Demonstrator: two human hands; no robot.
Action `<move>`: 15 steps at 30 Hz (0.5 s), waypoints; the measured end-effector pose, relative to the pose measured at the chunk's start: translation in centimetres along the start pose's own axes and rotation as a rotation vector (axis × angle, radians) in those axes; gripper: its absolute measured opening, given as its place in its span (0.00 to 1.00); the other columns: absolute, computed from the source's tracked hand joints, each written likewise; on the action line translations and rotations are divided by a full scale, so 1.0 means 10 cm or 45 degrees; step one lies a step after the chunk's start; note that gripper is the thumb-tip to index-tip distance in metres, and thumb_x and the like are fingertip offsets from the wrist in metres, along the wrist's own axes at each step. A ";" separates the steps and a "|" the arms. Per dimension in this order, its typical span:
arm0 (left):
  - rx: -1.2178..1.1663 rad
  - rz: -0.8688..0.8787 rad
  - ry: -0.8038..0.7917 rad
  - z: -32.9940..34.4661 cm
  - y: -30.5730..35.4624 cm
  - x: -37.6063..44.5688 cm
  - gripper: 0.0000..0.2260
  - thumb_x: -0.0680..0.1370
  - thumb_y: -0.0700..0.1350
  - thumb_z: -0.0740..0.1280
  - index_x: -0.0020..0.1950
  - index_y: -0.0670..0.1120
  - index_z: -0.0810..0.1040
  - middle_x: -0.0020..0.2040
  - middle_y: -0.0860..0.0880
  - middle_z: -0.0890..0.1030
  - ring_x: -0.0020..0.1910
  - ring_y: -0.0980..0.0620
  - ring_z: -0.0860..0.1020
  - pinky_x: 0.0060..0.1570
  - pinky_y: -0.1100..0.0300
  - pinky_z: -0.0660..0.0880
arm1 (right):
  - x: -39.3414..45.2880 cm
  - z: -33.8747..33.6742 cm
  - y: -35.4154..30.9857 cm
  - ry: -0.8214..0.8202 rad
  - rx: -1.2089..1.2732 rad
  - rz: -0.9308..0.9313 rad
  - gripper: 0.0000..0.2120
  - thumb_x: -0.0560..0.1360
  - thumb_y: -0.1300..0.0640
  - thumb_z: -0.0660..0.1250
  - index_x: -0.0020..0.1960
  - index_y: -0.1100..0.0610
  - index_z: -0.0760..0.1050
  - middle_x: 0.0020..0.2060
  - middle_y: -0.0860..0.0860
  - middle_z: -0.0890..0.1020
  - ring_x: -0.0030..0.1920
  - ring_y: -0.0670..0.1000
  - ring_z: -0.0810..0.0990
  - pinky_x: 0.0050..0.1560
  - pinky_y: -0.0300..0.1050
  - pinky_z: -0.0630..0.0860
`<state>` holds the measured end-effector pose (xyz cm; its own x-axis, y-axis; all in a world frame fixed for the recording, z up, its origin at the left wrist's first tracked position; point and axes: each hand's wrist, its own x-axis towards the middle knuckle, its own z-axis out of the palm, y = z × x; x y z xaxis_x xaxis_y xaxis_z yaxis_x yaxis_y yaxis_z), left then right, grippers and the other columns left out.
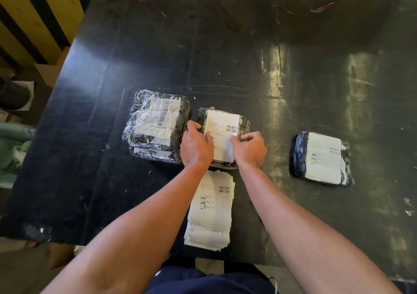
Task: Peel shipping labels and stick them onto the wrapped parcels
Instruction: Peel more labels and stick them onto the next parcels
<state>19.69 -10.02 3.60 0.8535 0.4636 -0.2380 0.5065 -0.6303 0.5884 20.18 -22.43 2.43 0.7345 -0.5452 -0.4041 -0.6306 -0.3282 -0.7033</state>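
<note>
A dark plastic-wrapped parcel (243, 124) lies at the table's middle with a white shipping label (222, 124) on top. My left hand (196, 145) grips the parcel's left side, thumb on the label's left edge. My right hand (249, 149) has curled fingers over the parcel's right side, thumb pressing the label's lower right. A stack of loose labels (212, 208) lies just in front of the parcel, near the table's front edge. A labelled parcel (322, 158) sits to the right. A pile of wrapped parcels (155, 124) stands at the left.
The black table (203, 56) stretches far behind the parcels. A yellow-and-black striped wall (33, 11) borders the back and left. Cardboard boxes (52, 72) and green cloth (13, 147) lie off the table's left edge. Small paper scraps (408, 205) dot the right side.
</note>
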 end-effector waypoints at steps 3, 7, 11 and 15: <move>0.077 0.146 -0.021 -0.02 -0.04 -0.05 0.15 0.82 0.46 0.70 0.67 0.50 0.70 0.58 0.48 0.77 0.51 0.48 0.79 0.48 0.53 0.79 | 0.01 -0.08 0.06 0.017 -0.051 -0.051 0.20 0.72 0.45 0.80 0.51 0.52 0.72 0.39 0.45 0.79 0.39 0.46 0.79 0.33 0.44 0.71; 0.385 0.526 0.023 -0.02 -0.20 -0.21 0.20 0.79 0.41 0.71 0.70 0.49 0.74 0.67 0.46 0.73 0.61 0.46 0.73 0.52 0.53 0.80 | -0.02 -0.11 0.24 0.067 -0.273 -0.536 0.13 0.73 0.53 0.77 0.49 0.51 0.72 0.46 0.47 0.79 0.44 0.50 0.78 0.43 0.47 0.77; 0.414 0.844 -0.131 -0.01 -0.41 -0.30 0.23 0.81 0.41 0.65 0.77 0.46 0.71 0.80 0.44 0.68 0.80 0.43 0.64 0.76 0.45 0.67 | -0.15 -0.15 0.37 0.003 -0.511 -1.160 0.10 0.78 0.54 0.67 0.59 0.54 0.78 0.56 0.49 0.81 0.57 0.52 0.78 0.55 0.50 0.74; 0.478 0.835 -0.346 -0.03 -0.59 -0.27 0.29 0.86 0.48 0.55 0.86 0.50 0.50 0.87 0.51 0.45 0.85 0.53 0.41 0.83 0.51 0.46 | -0.22 -0.10 0.48 -0.338 -0.745 -1.258 0.27 0.83 0.50 0.57 0.81 0.55 0.66 0.81 0.52 0.67 0.82 0.52 0.61 0.80 0.57 0.58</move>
<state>14.33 -7.42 0.99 0.9671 -0.2109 -0.1424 -0.1420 -0.9116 0.3859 15.28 -23.58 0.51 0.9541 0.2993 0.0084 0.2734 -0.8597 -0.4315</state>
